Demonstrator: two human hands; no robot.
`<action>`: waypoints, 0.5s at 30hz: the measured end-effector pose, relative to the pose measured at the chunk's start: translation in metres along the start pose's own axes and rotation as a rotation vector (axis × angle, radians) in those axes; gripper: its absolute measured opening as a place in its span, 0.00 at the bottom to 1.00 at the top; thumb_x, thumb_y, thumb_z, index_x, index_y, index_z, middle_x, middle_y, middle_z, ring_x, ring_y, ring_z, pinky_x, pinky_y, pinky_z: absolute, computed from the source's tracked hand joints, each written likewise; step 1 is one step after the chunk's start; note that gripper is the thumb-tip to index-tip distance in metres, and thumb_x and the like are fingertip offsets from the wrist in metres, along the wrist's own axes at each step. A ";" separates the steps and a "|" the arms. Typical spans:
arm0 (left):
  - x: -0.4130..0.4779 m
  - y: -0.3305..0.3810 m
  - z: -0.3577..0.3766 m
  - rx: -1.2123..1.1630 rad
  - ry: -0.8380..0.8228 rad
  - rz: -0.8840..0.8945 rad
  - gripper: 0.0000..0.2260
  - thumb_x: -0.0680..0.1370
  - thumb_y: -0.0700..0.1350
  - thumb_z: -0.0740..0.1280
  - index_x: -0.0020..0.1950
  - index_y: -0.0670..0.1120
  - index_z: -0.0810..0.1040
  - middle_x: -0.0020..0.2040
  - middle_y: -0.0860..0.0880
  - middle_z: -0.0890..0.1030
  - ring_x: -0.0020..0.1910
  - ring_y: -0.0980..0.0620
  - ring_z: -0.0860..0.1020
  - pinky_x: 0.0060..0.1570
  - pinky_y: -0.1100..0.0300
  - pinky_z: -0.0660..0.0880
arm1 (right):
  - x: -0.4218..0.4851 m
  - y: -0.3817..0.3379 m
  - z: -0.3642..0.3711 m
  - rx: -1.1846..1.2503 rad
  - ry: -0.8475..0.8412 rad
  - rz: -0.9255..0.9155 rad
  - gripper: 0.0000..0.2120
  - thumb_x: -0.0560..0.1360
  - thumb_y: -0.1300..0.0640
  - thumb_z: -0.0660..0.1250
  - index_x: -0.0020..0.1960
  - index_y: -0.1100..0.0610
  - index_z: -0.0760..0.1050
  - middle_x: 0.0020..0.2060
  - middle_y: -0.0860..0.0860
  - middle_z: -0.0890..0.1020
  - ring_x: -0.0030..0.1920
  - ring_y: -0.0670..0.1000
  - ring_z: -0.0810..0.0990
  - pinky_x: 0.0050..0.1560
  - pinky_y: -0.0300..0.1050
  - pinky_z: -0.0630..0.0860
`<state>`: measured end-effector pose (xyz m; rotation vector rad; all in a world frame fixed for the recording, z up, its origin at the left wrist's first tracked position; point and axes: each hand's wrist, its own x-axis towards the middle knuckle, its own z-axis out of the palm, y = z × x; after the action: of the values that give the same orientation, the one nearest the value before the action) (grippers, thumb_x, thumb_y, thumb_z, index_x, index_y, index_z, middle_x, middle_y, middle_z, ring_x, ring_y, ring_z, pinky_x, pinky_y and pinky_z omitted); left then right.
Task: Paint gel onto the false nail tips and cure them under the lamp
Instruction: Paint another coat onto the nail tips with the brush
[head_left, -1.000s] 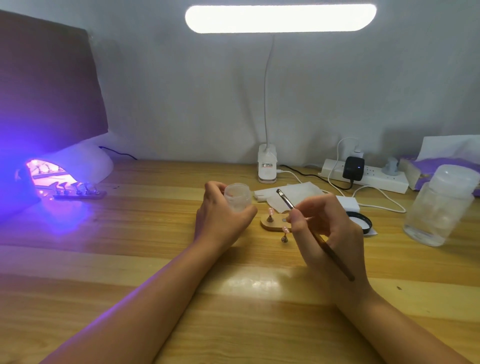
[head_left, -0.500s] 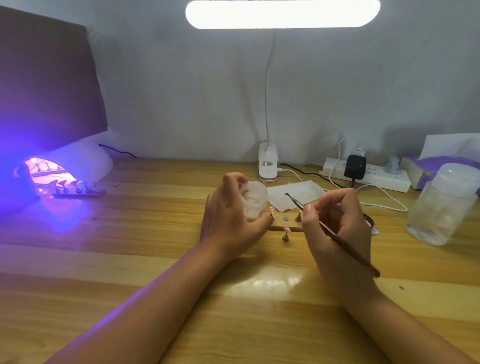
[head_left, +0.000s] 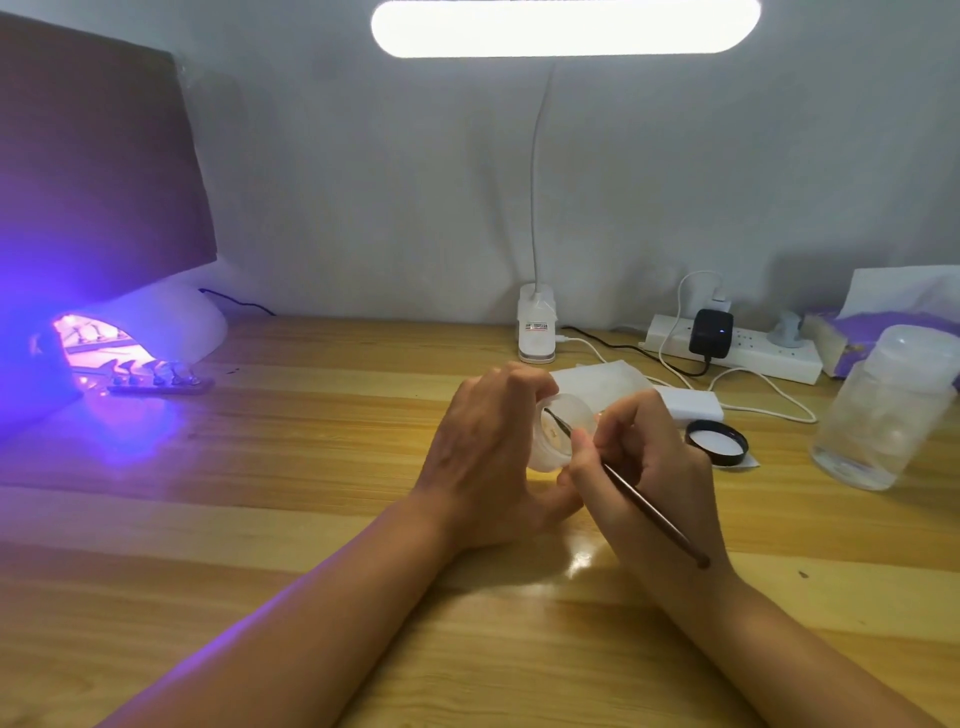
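My left hand (head_left: 483, 457) grips a small frosted gel jar (head_left: 563, 434), tipped so its mouth faces right. My right hand (head_left: 644, 467) pinches a thin dark brush (head_left: 639, 501), and the brush tip sits inside the jar's mouth. Both hands hide the wooden nail stand on the table. At the far left a curing lamp (head_left: 156, 327) glows violet. A strip of nail tips (head_left: 161, 382) lies at its opening.
The jar's black lid (head_left: 717, 441) lies right of my hands. A clear plastic bottle (head_left: 883, 410) stands at the right edge. A power strip (head_left: 737, 348) with cables, a white wipe (head_left: 602, 384) and the desk lamp base (head_left: 537, 332) are behind. A dark screen (head_left: 93, 156) stands top left.
My left hand lifted and tipped the jar toward the right. My right hand moved left and put the brush tip into the jar. The hands now cover the wooden stand.
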<state>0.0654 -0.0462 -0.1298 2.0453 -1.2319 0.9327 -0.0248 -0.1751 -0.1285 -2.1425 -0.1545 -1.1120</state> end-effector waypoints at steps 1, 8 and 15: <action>0.000 0.000 0.000 0.002 -0.002 -0.004 0.27 0.68 0.55 0.71 0.58 0.45 0.63 0.48 0.47 0.75 0.44 0.52 0.70 0.47 0.58 0.68 | 0.000 0.000 0.000 0.000 0.010 0.005 0.08 0.75 0.54 0.67 0.44 0.51 0.68 0.27 0.49 0.74 0.28 0.50 0.77 0.28 0.51 0.74; 0.003 -0.011 0.001 -0.016 0.058 -0.412 0.28 0.68 0.56 0.72 0.59 0.44 0.65 0.50 0.51 0.72 0.47 0.48 0.75 0.50 0.53 0.72 | 0.001 -0.005 0.000 0.131 0.076 0.001 0.06 0.76 0.49 0.61 0.47 0.44 0.63 0.29 0.49 0.73 0.28 0.51 0.75 0.27 0.48 0.72; 0.005 -0.041 0.000 -0.088 -0.122 -0.958 0.30 0.71 0.54 0.73 0.64 0.46 0.60 0.60 0.47 0.77 0.58 0.42 0.77 0.59 0.48 0.75 | 0.008 0.002 -0.004 0.272 0.088 0.248 0.08 0.79 0.47 0.63 0.49 0.52 0.73 0.37 0.48 0.81 0.34 0.43 0.80 0.32 0.35 0.76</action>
<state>0.1036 -0.0315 -0.1306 2.2502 -0.2177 0.2835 -0.0212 -0.1807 -0.1223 -1.8128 0.0017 -0.9778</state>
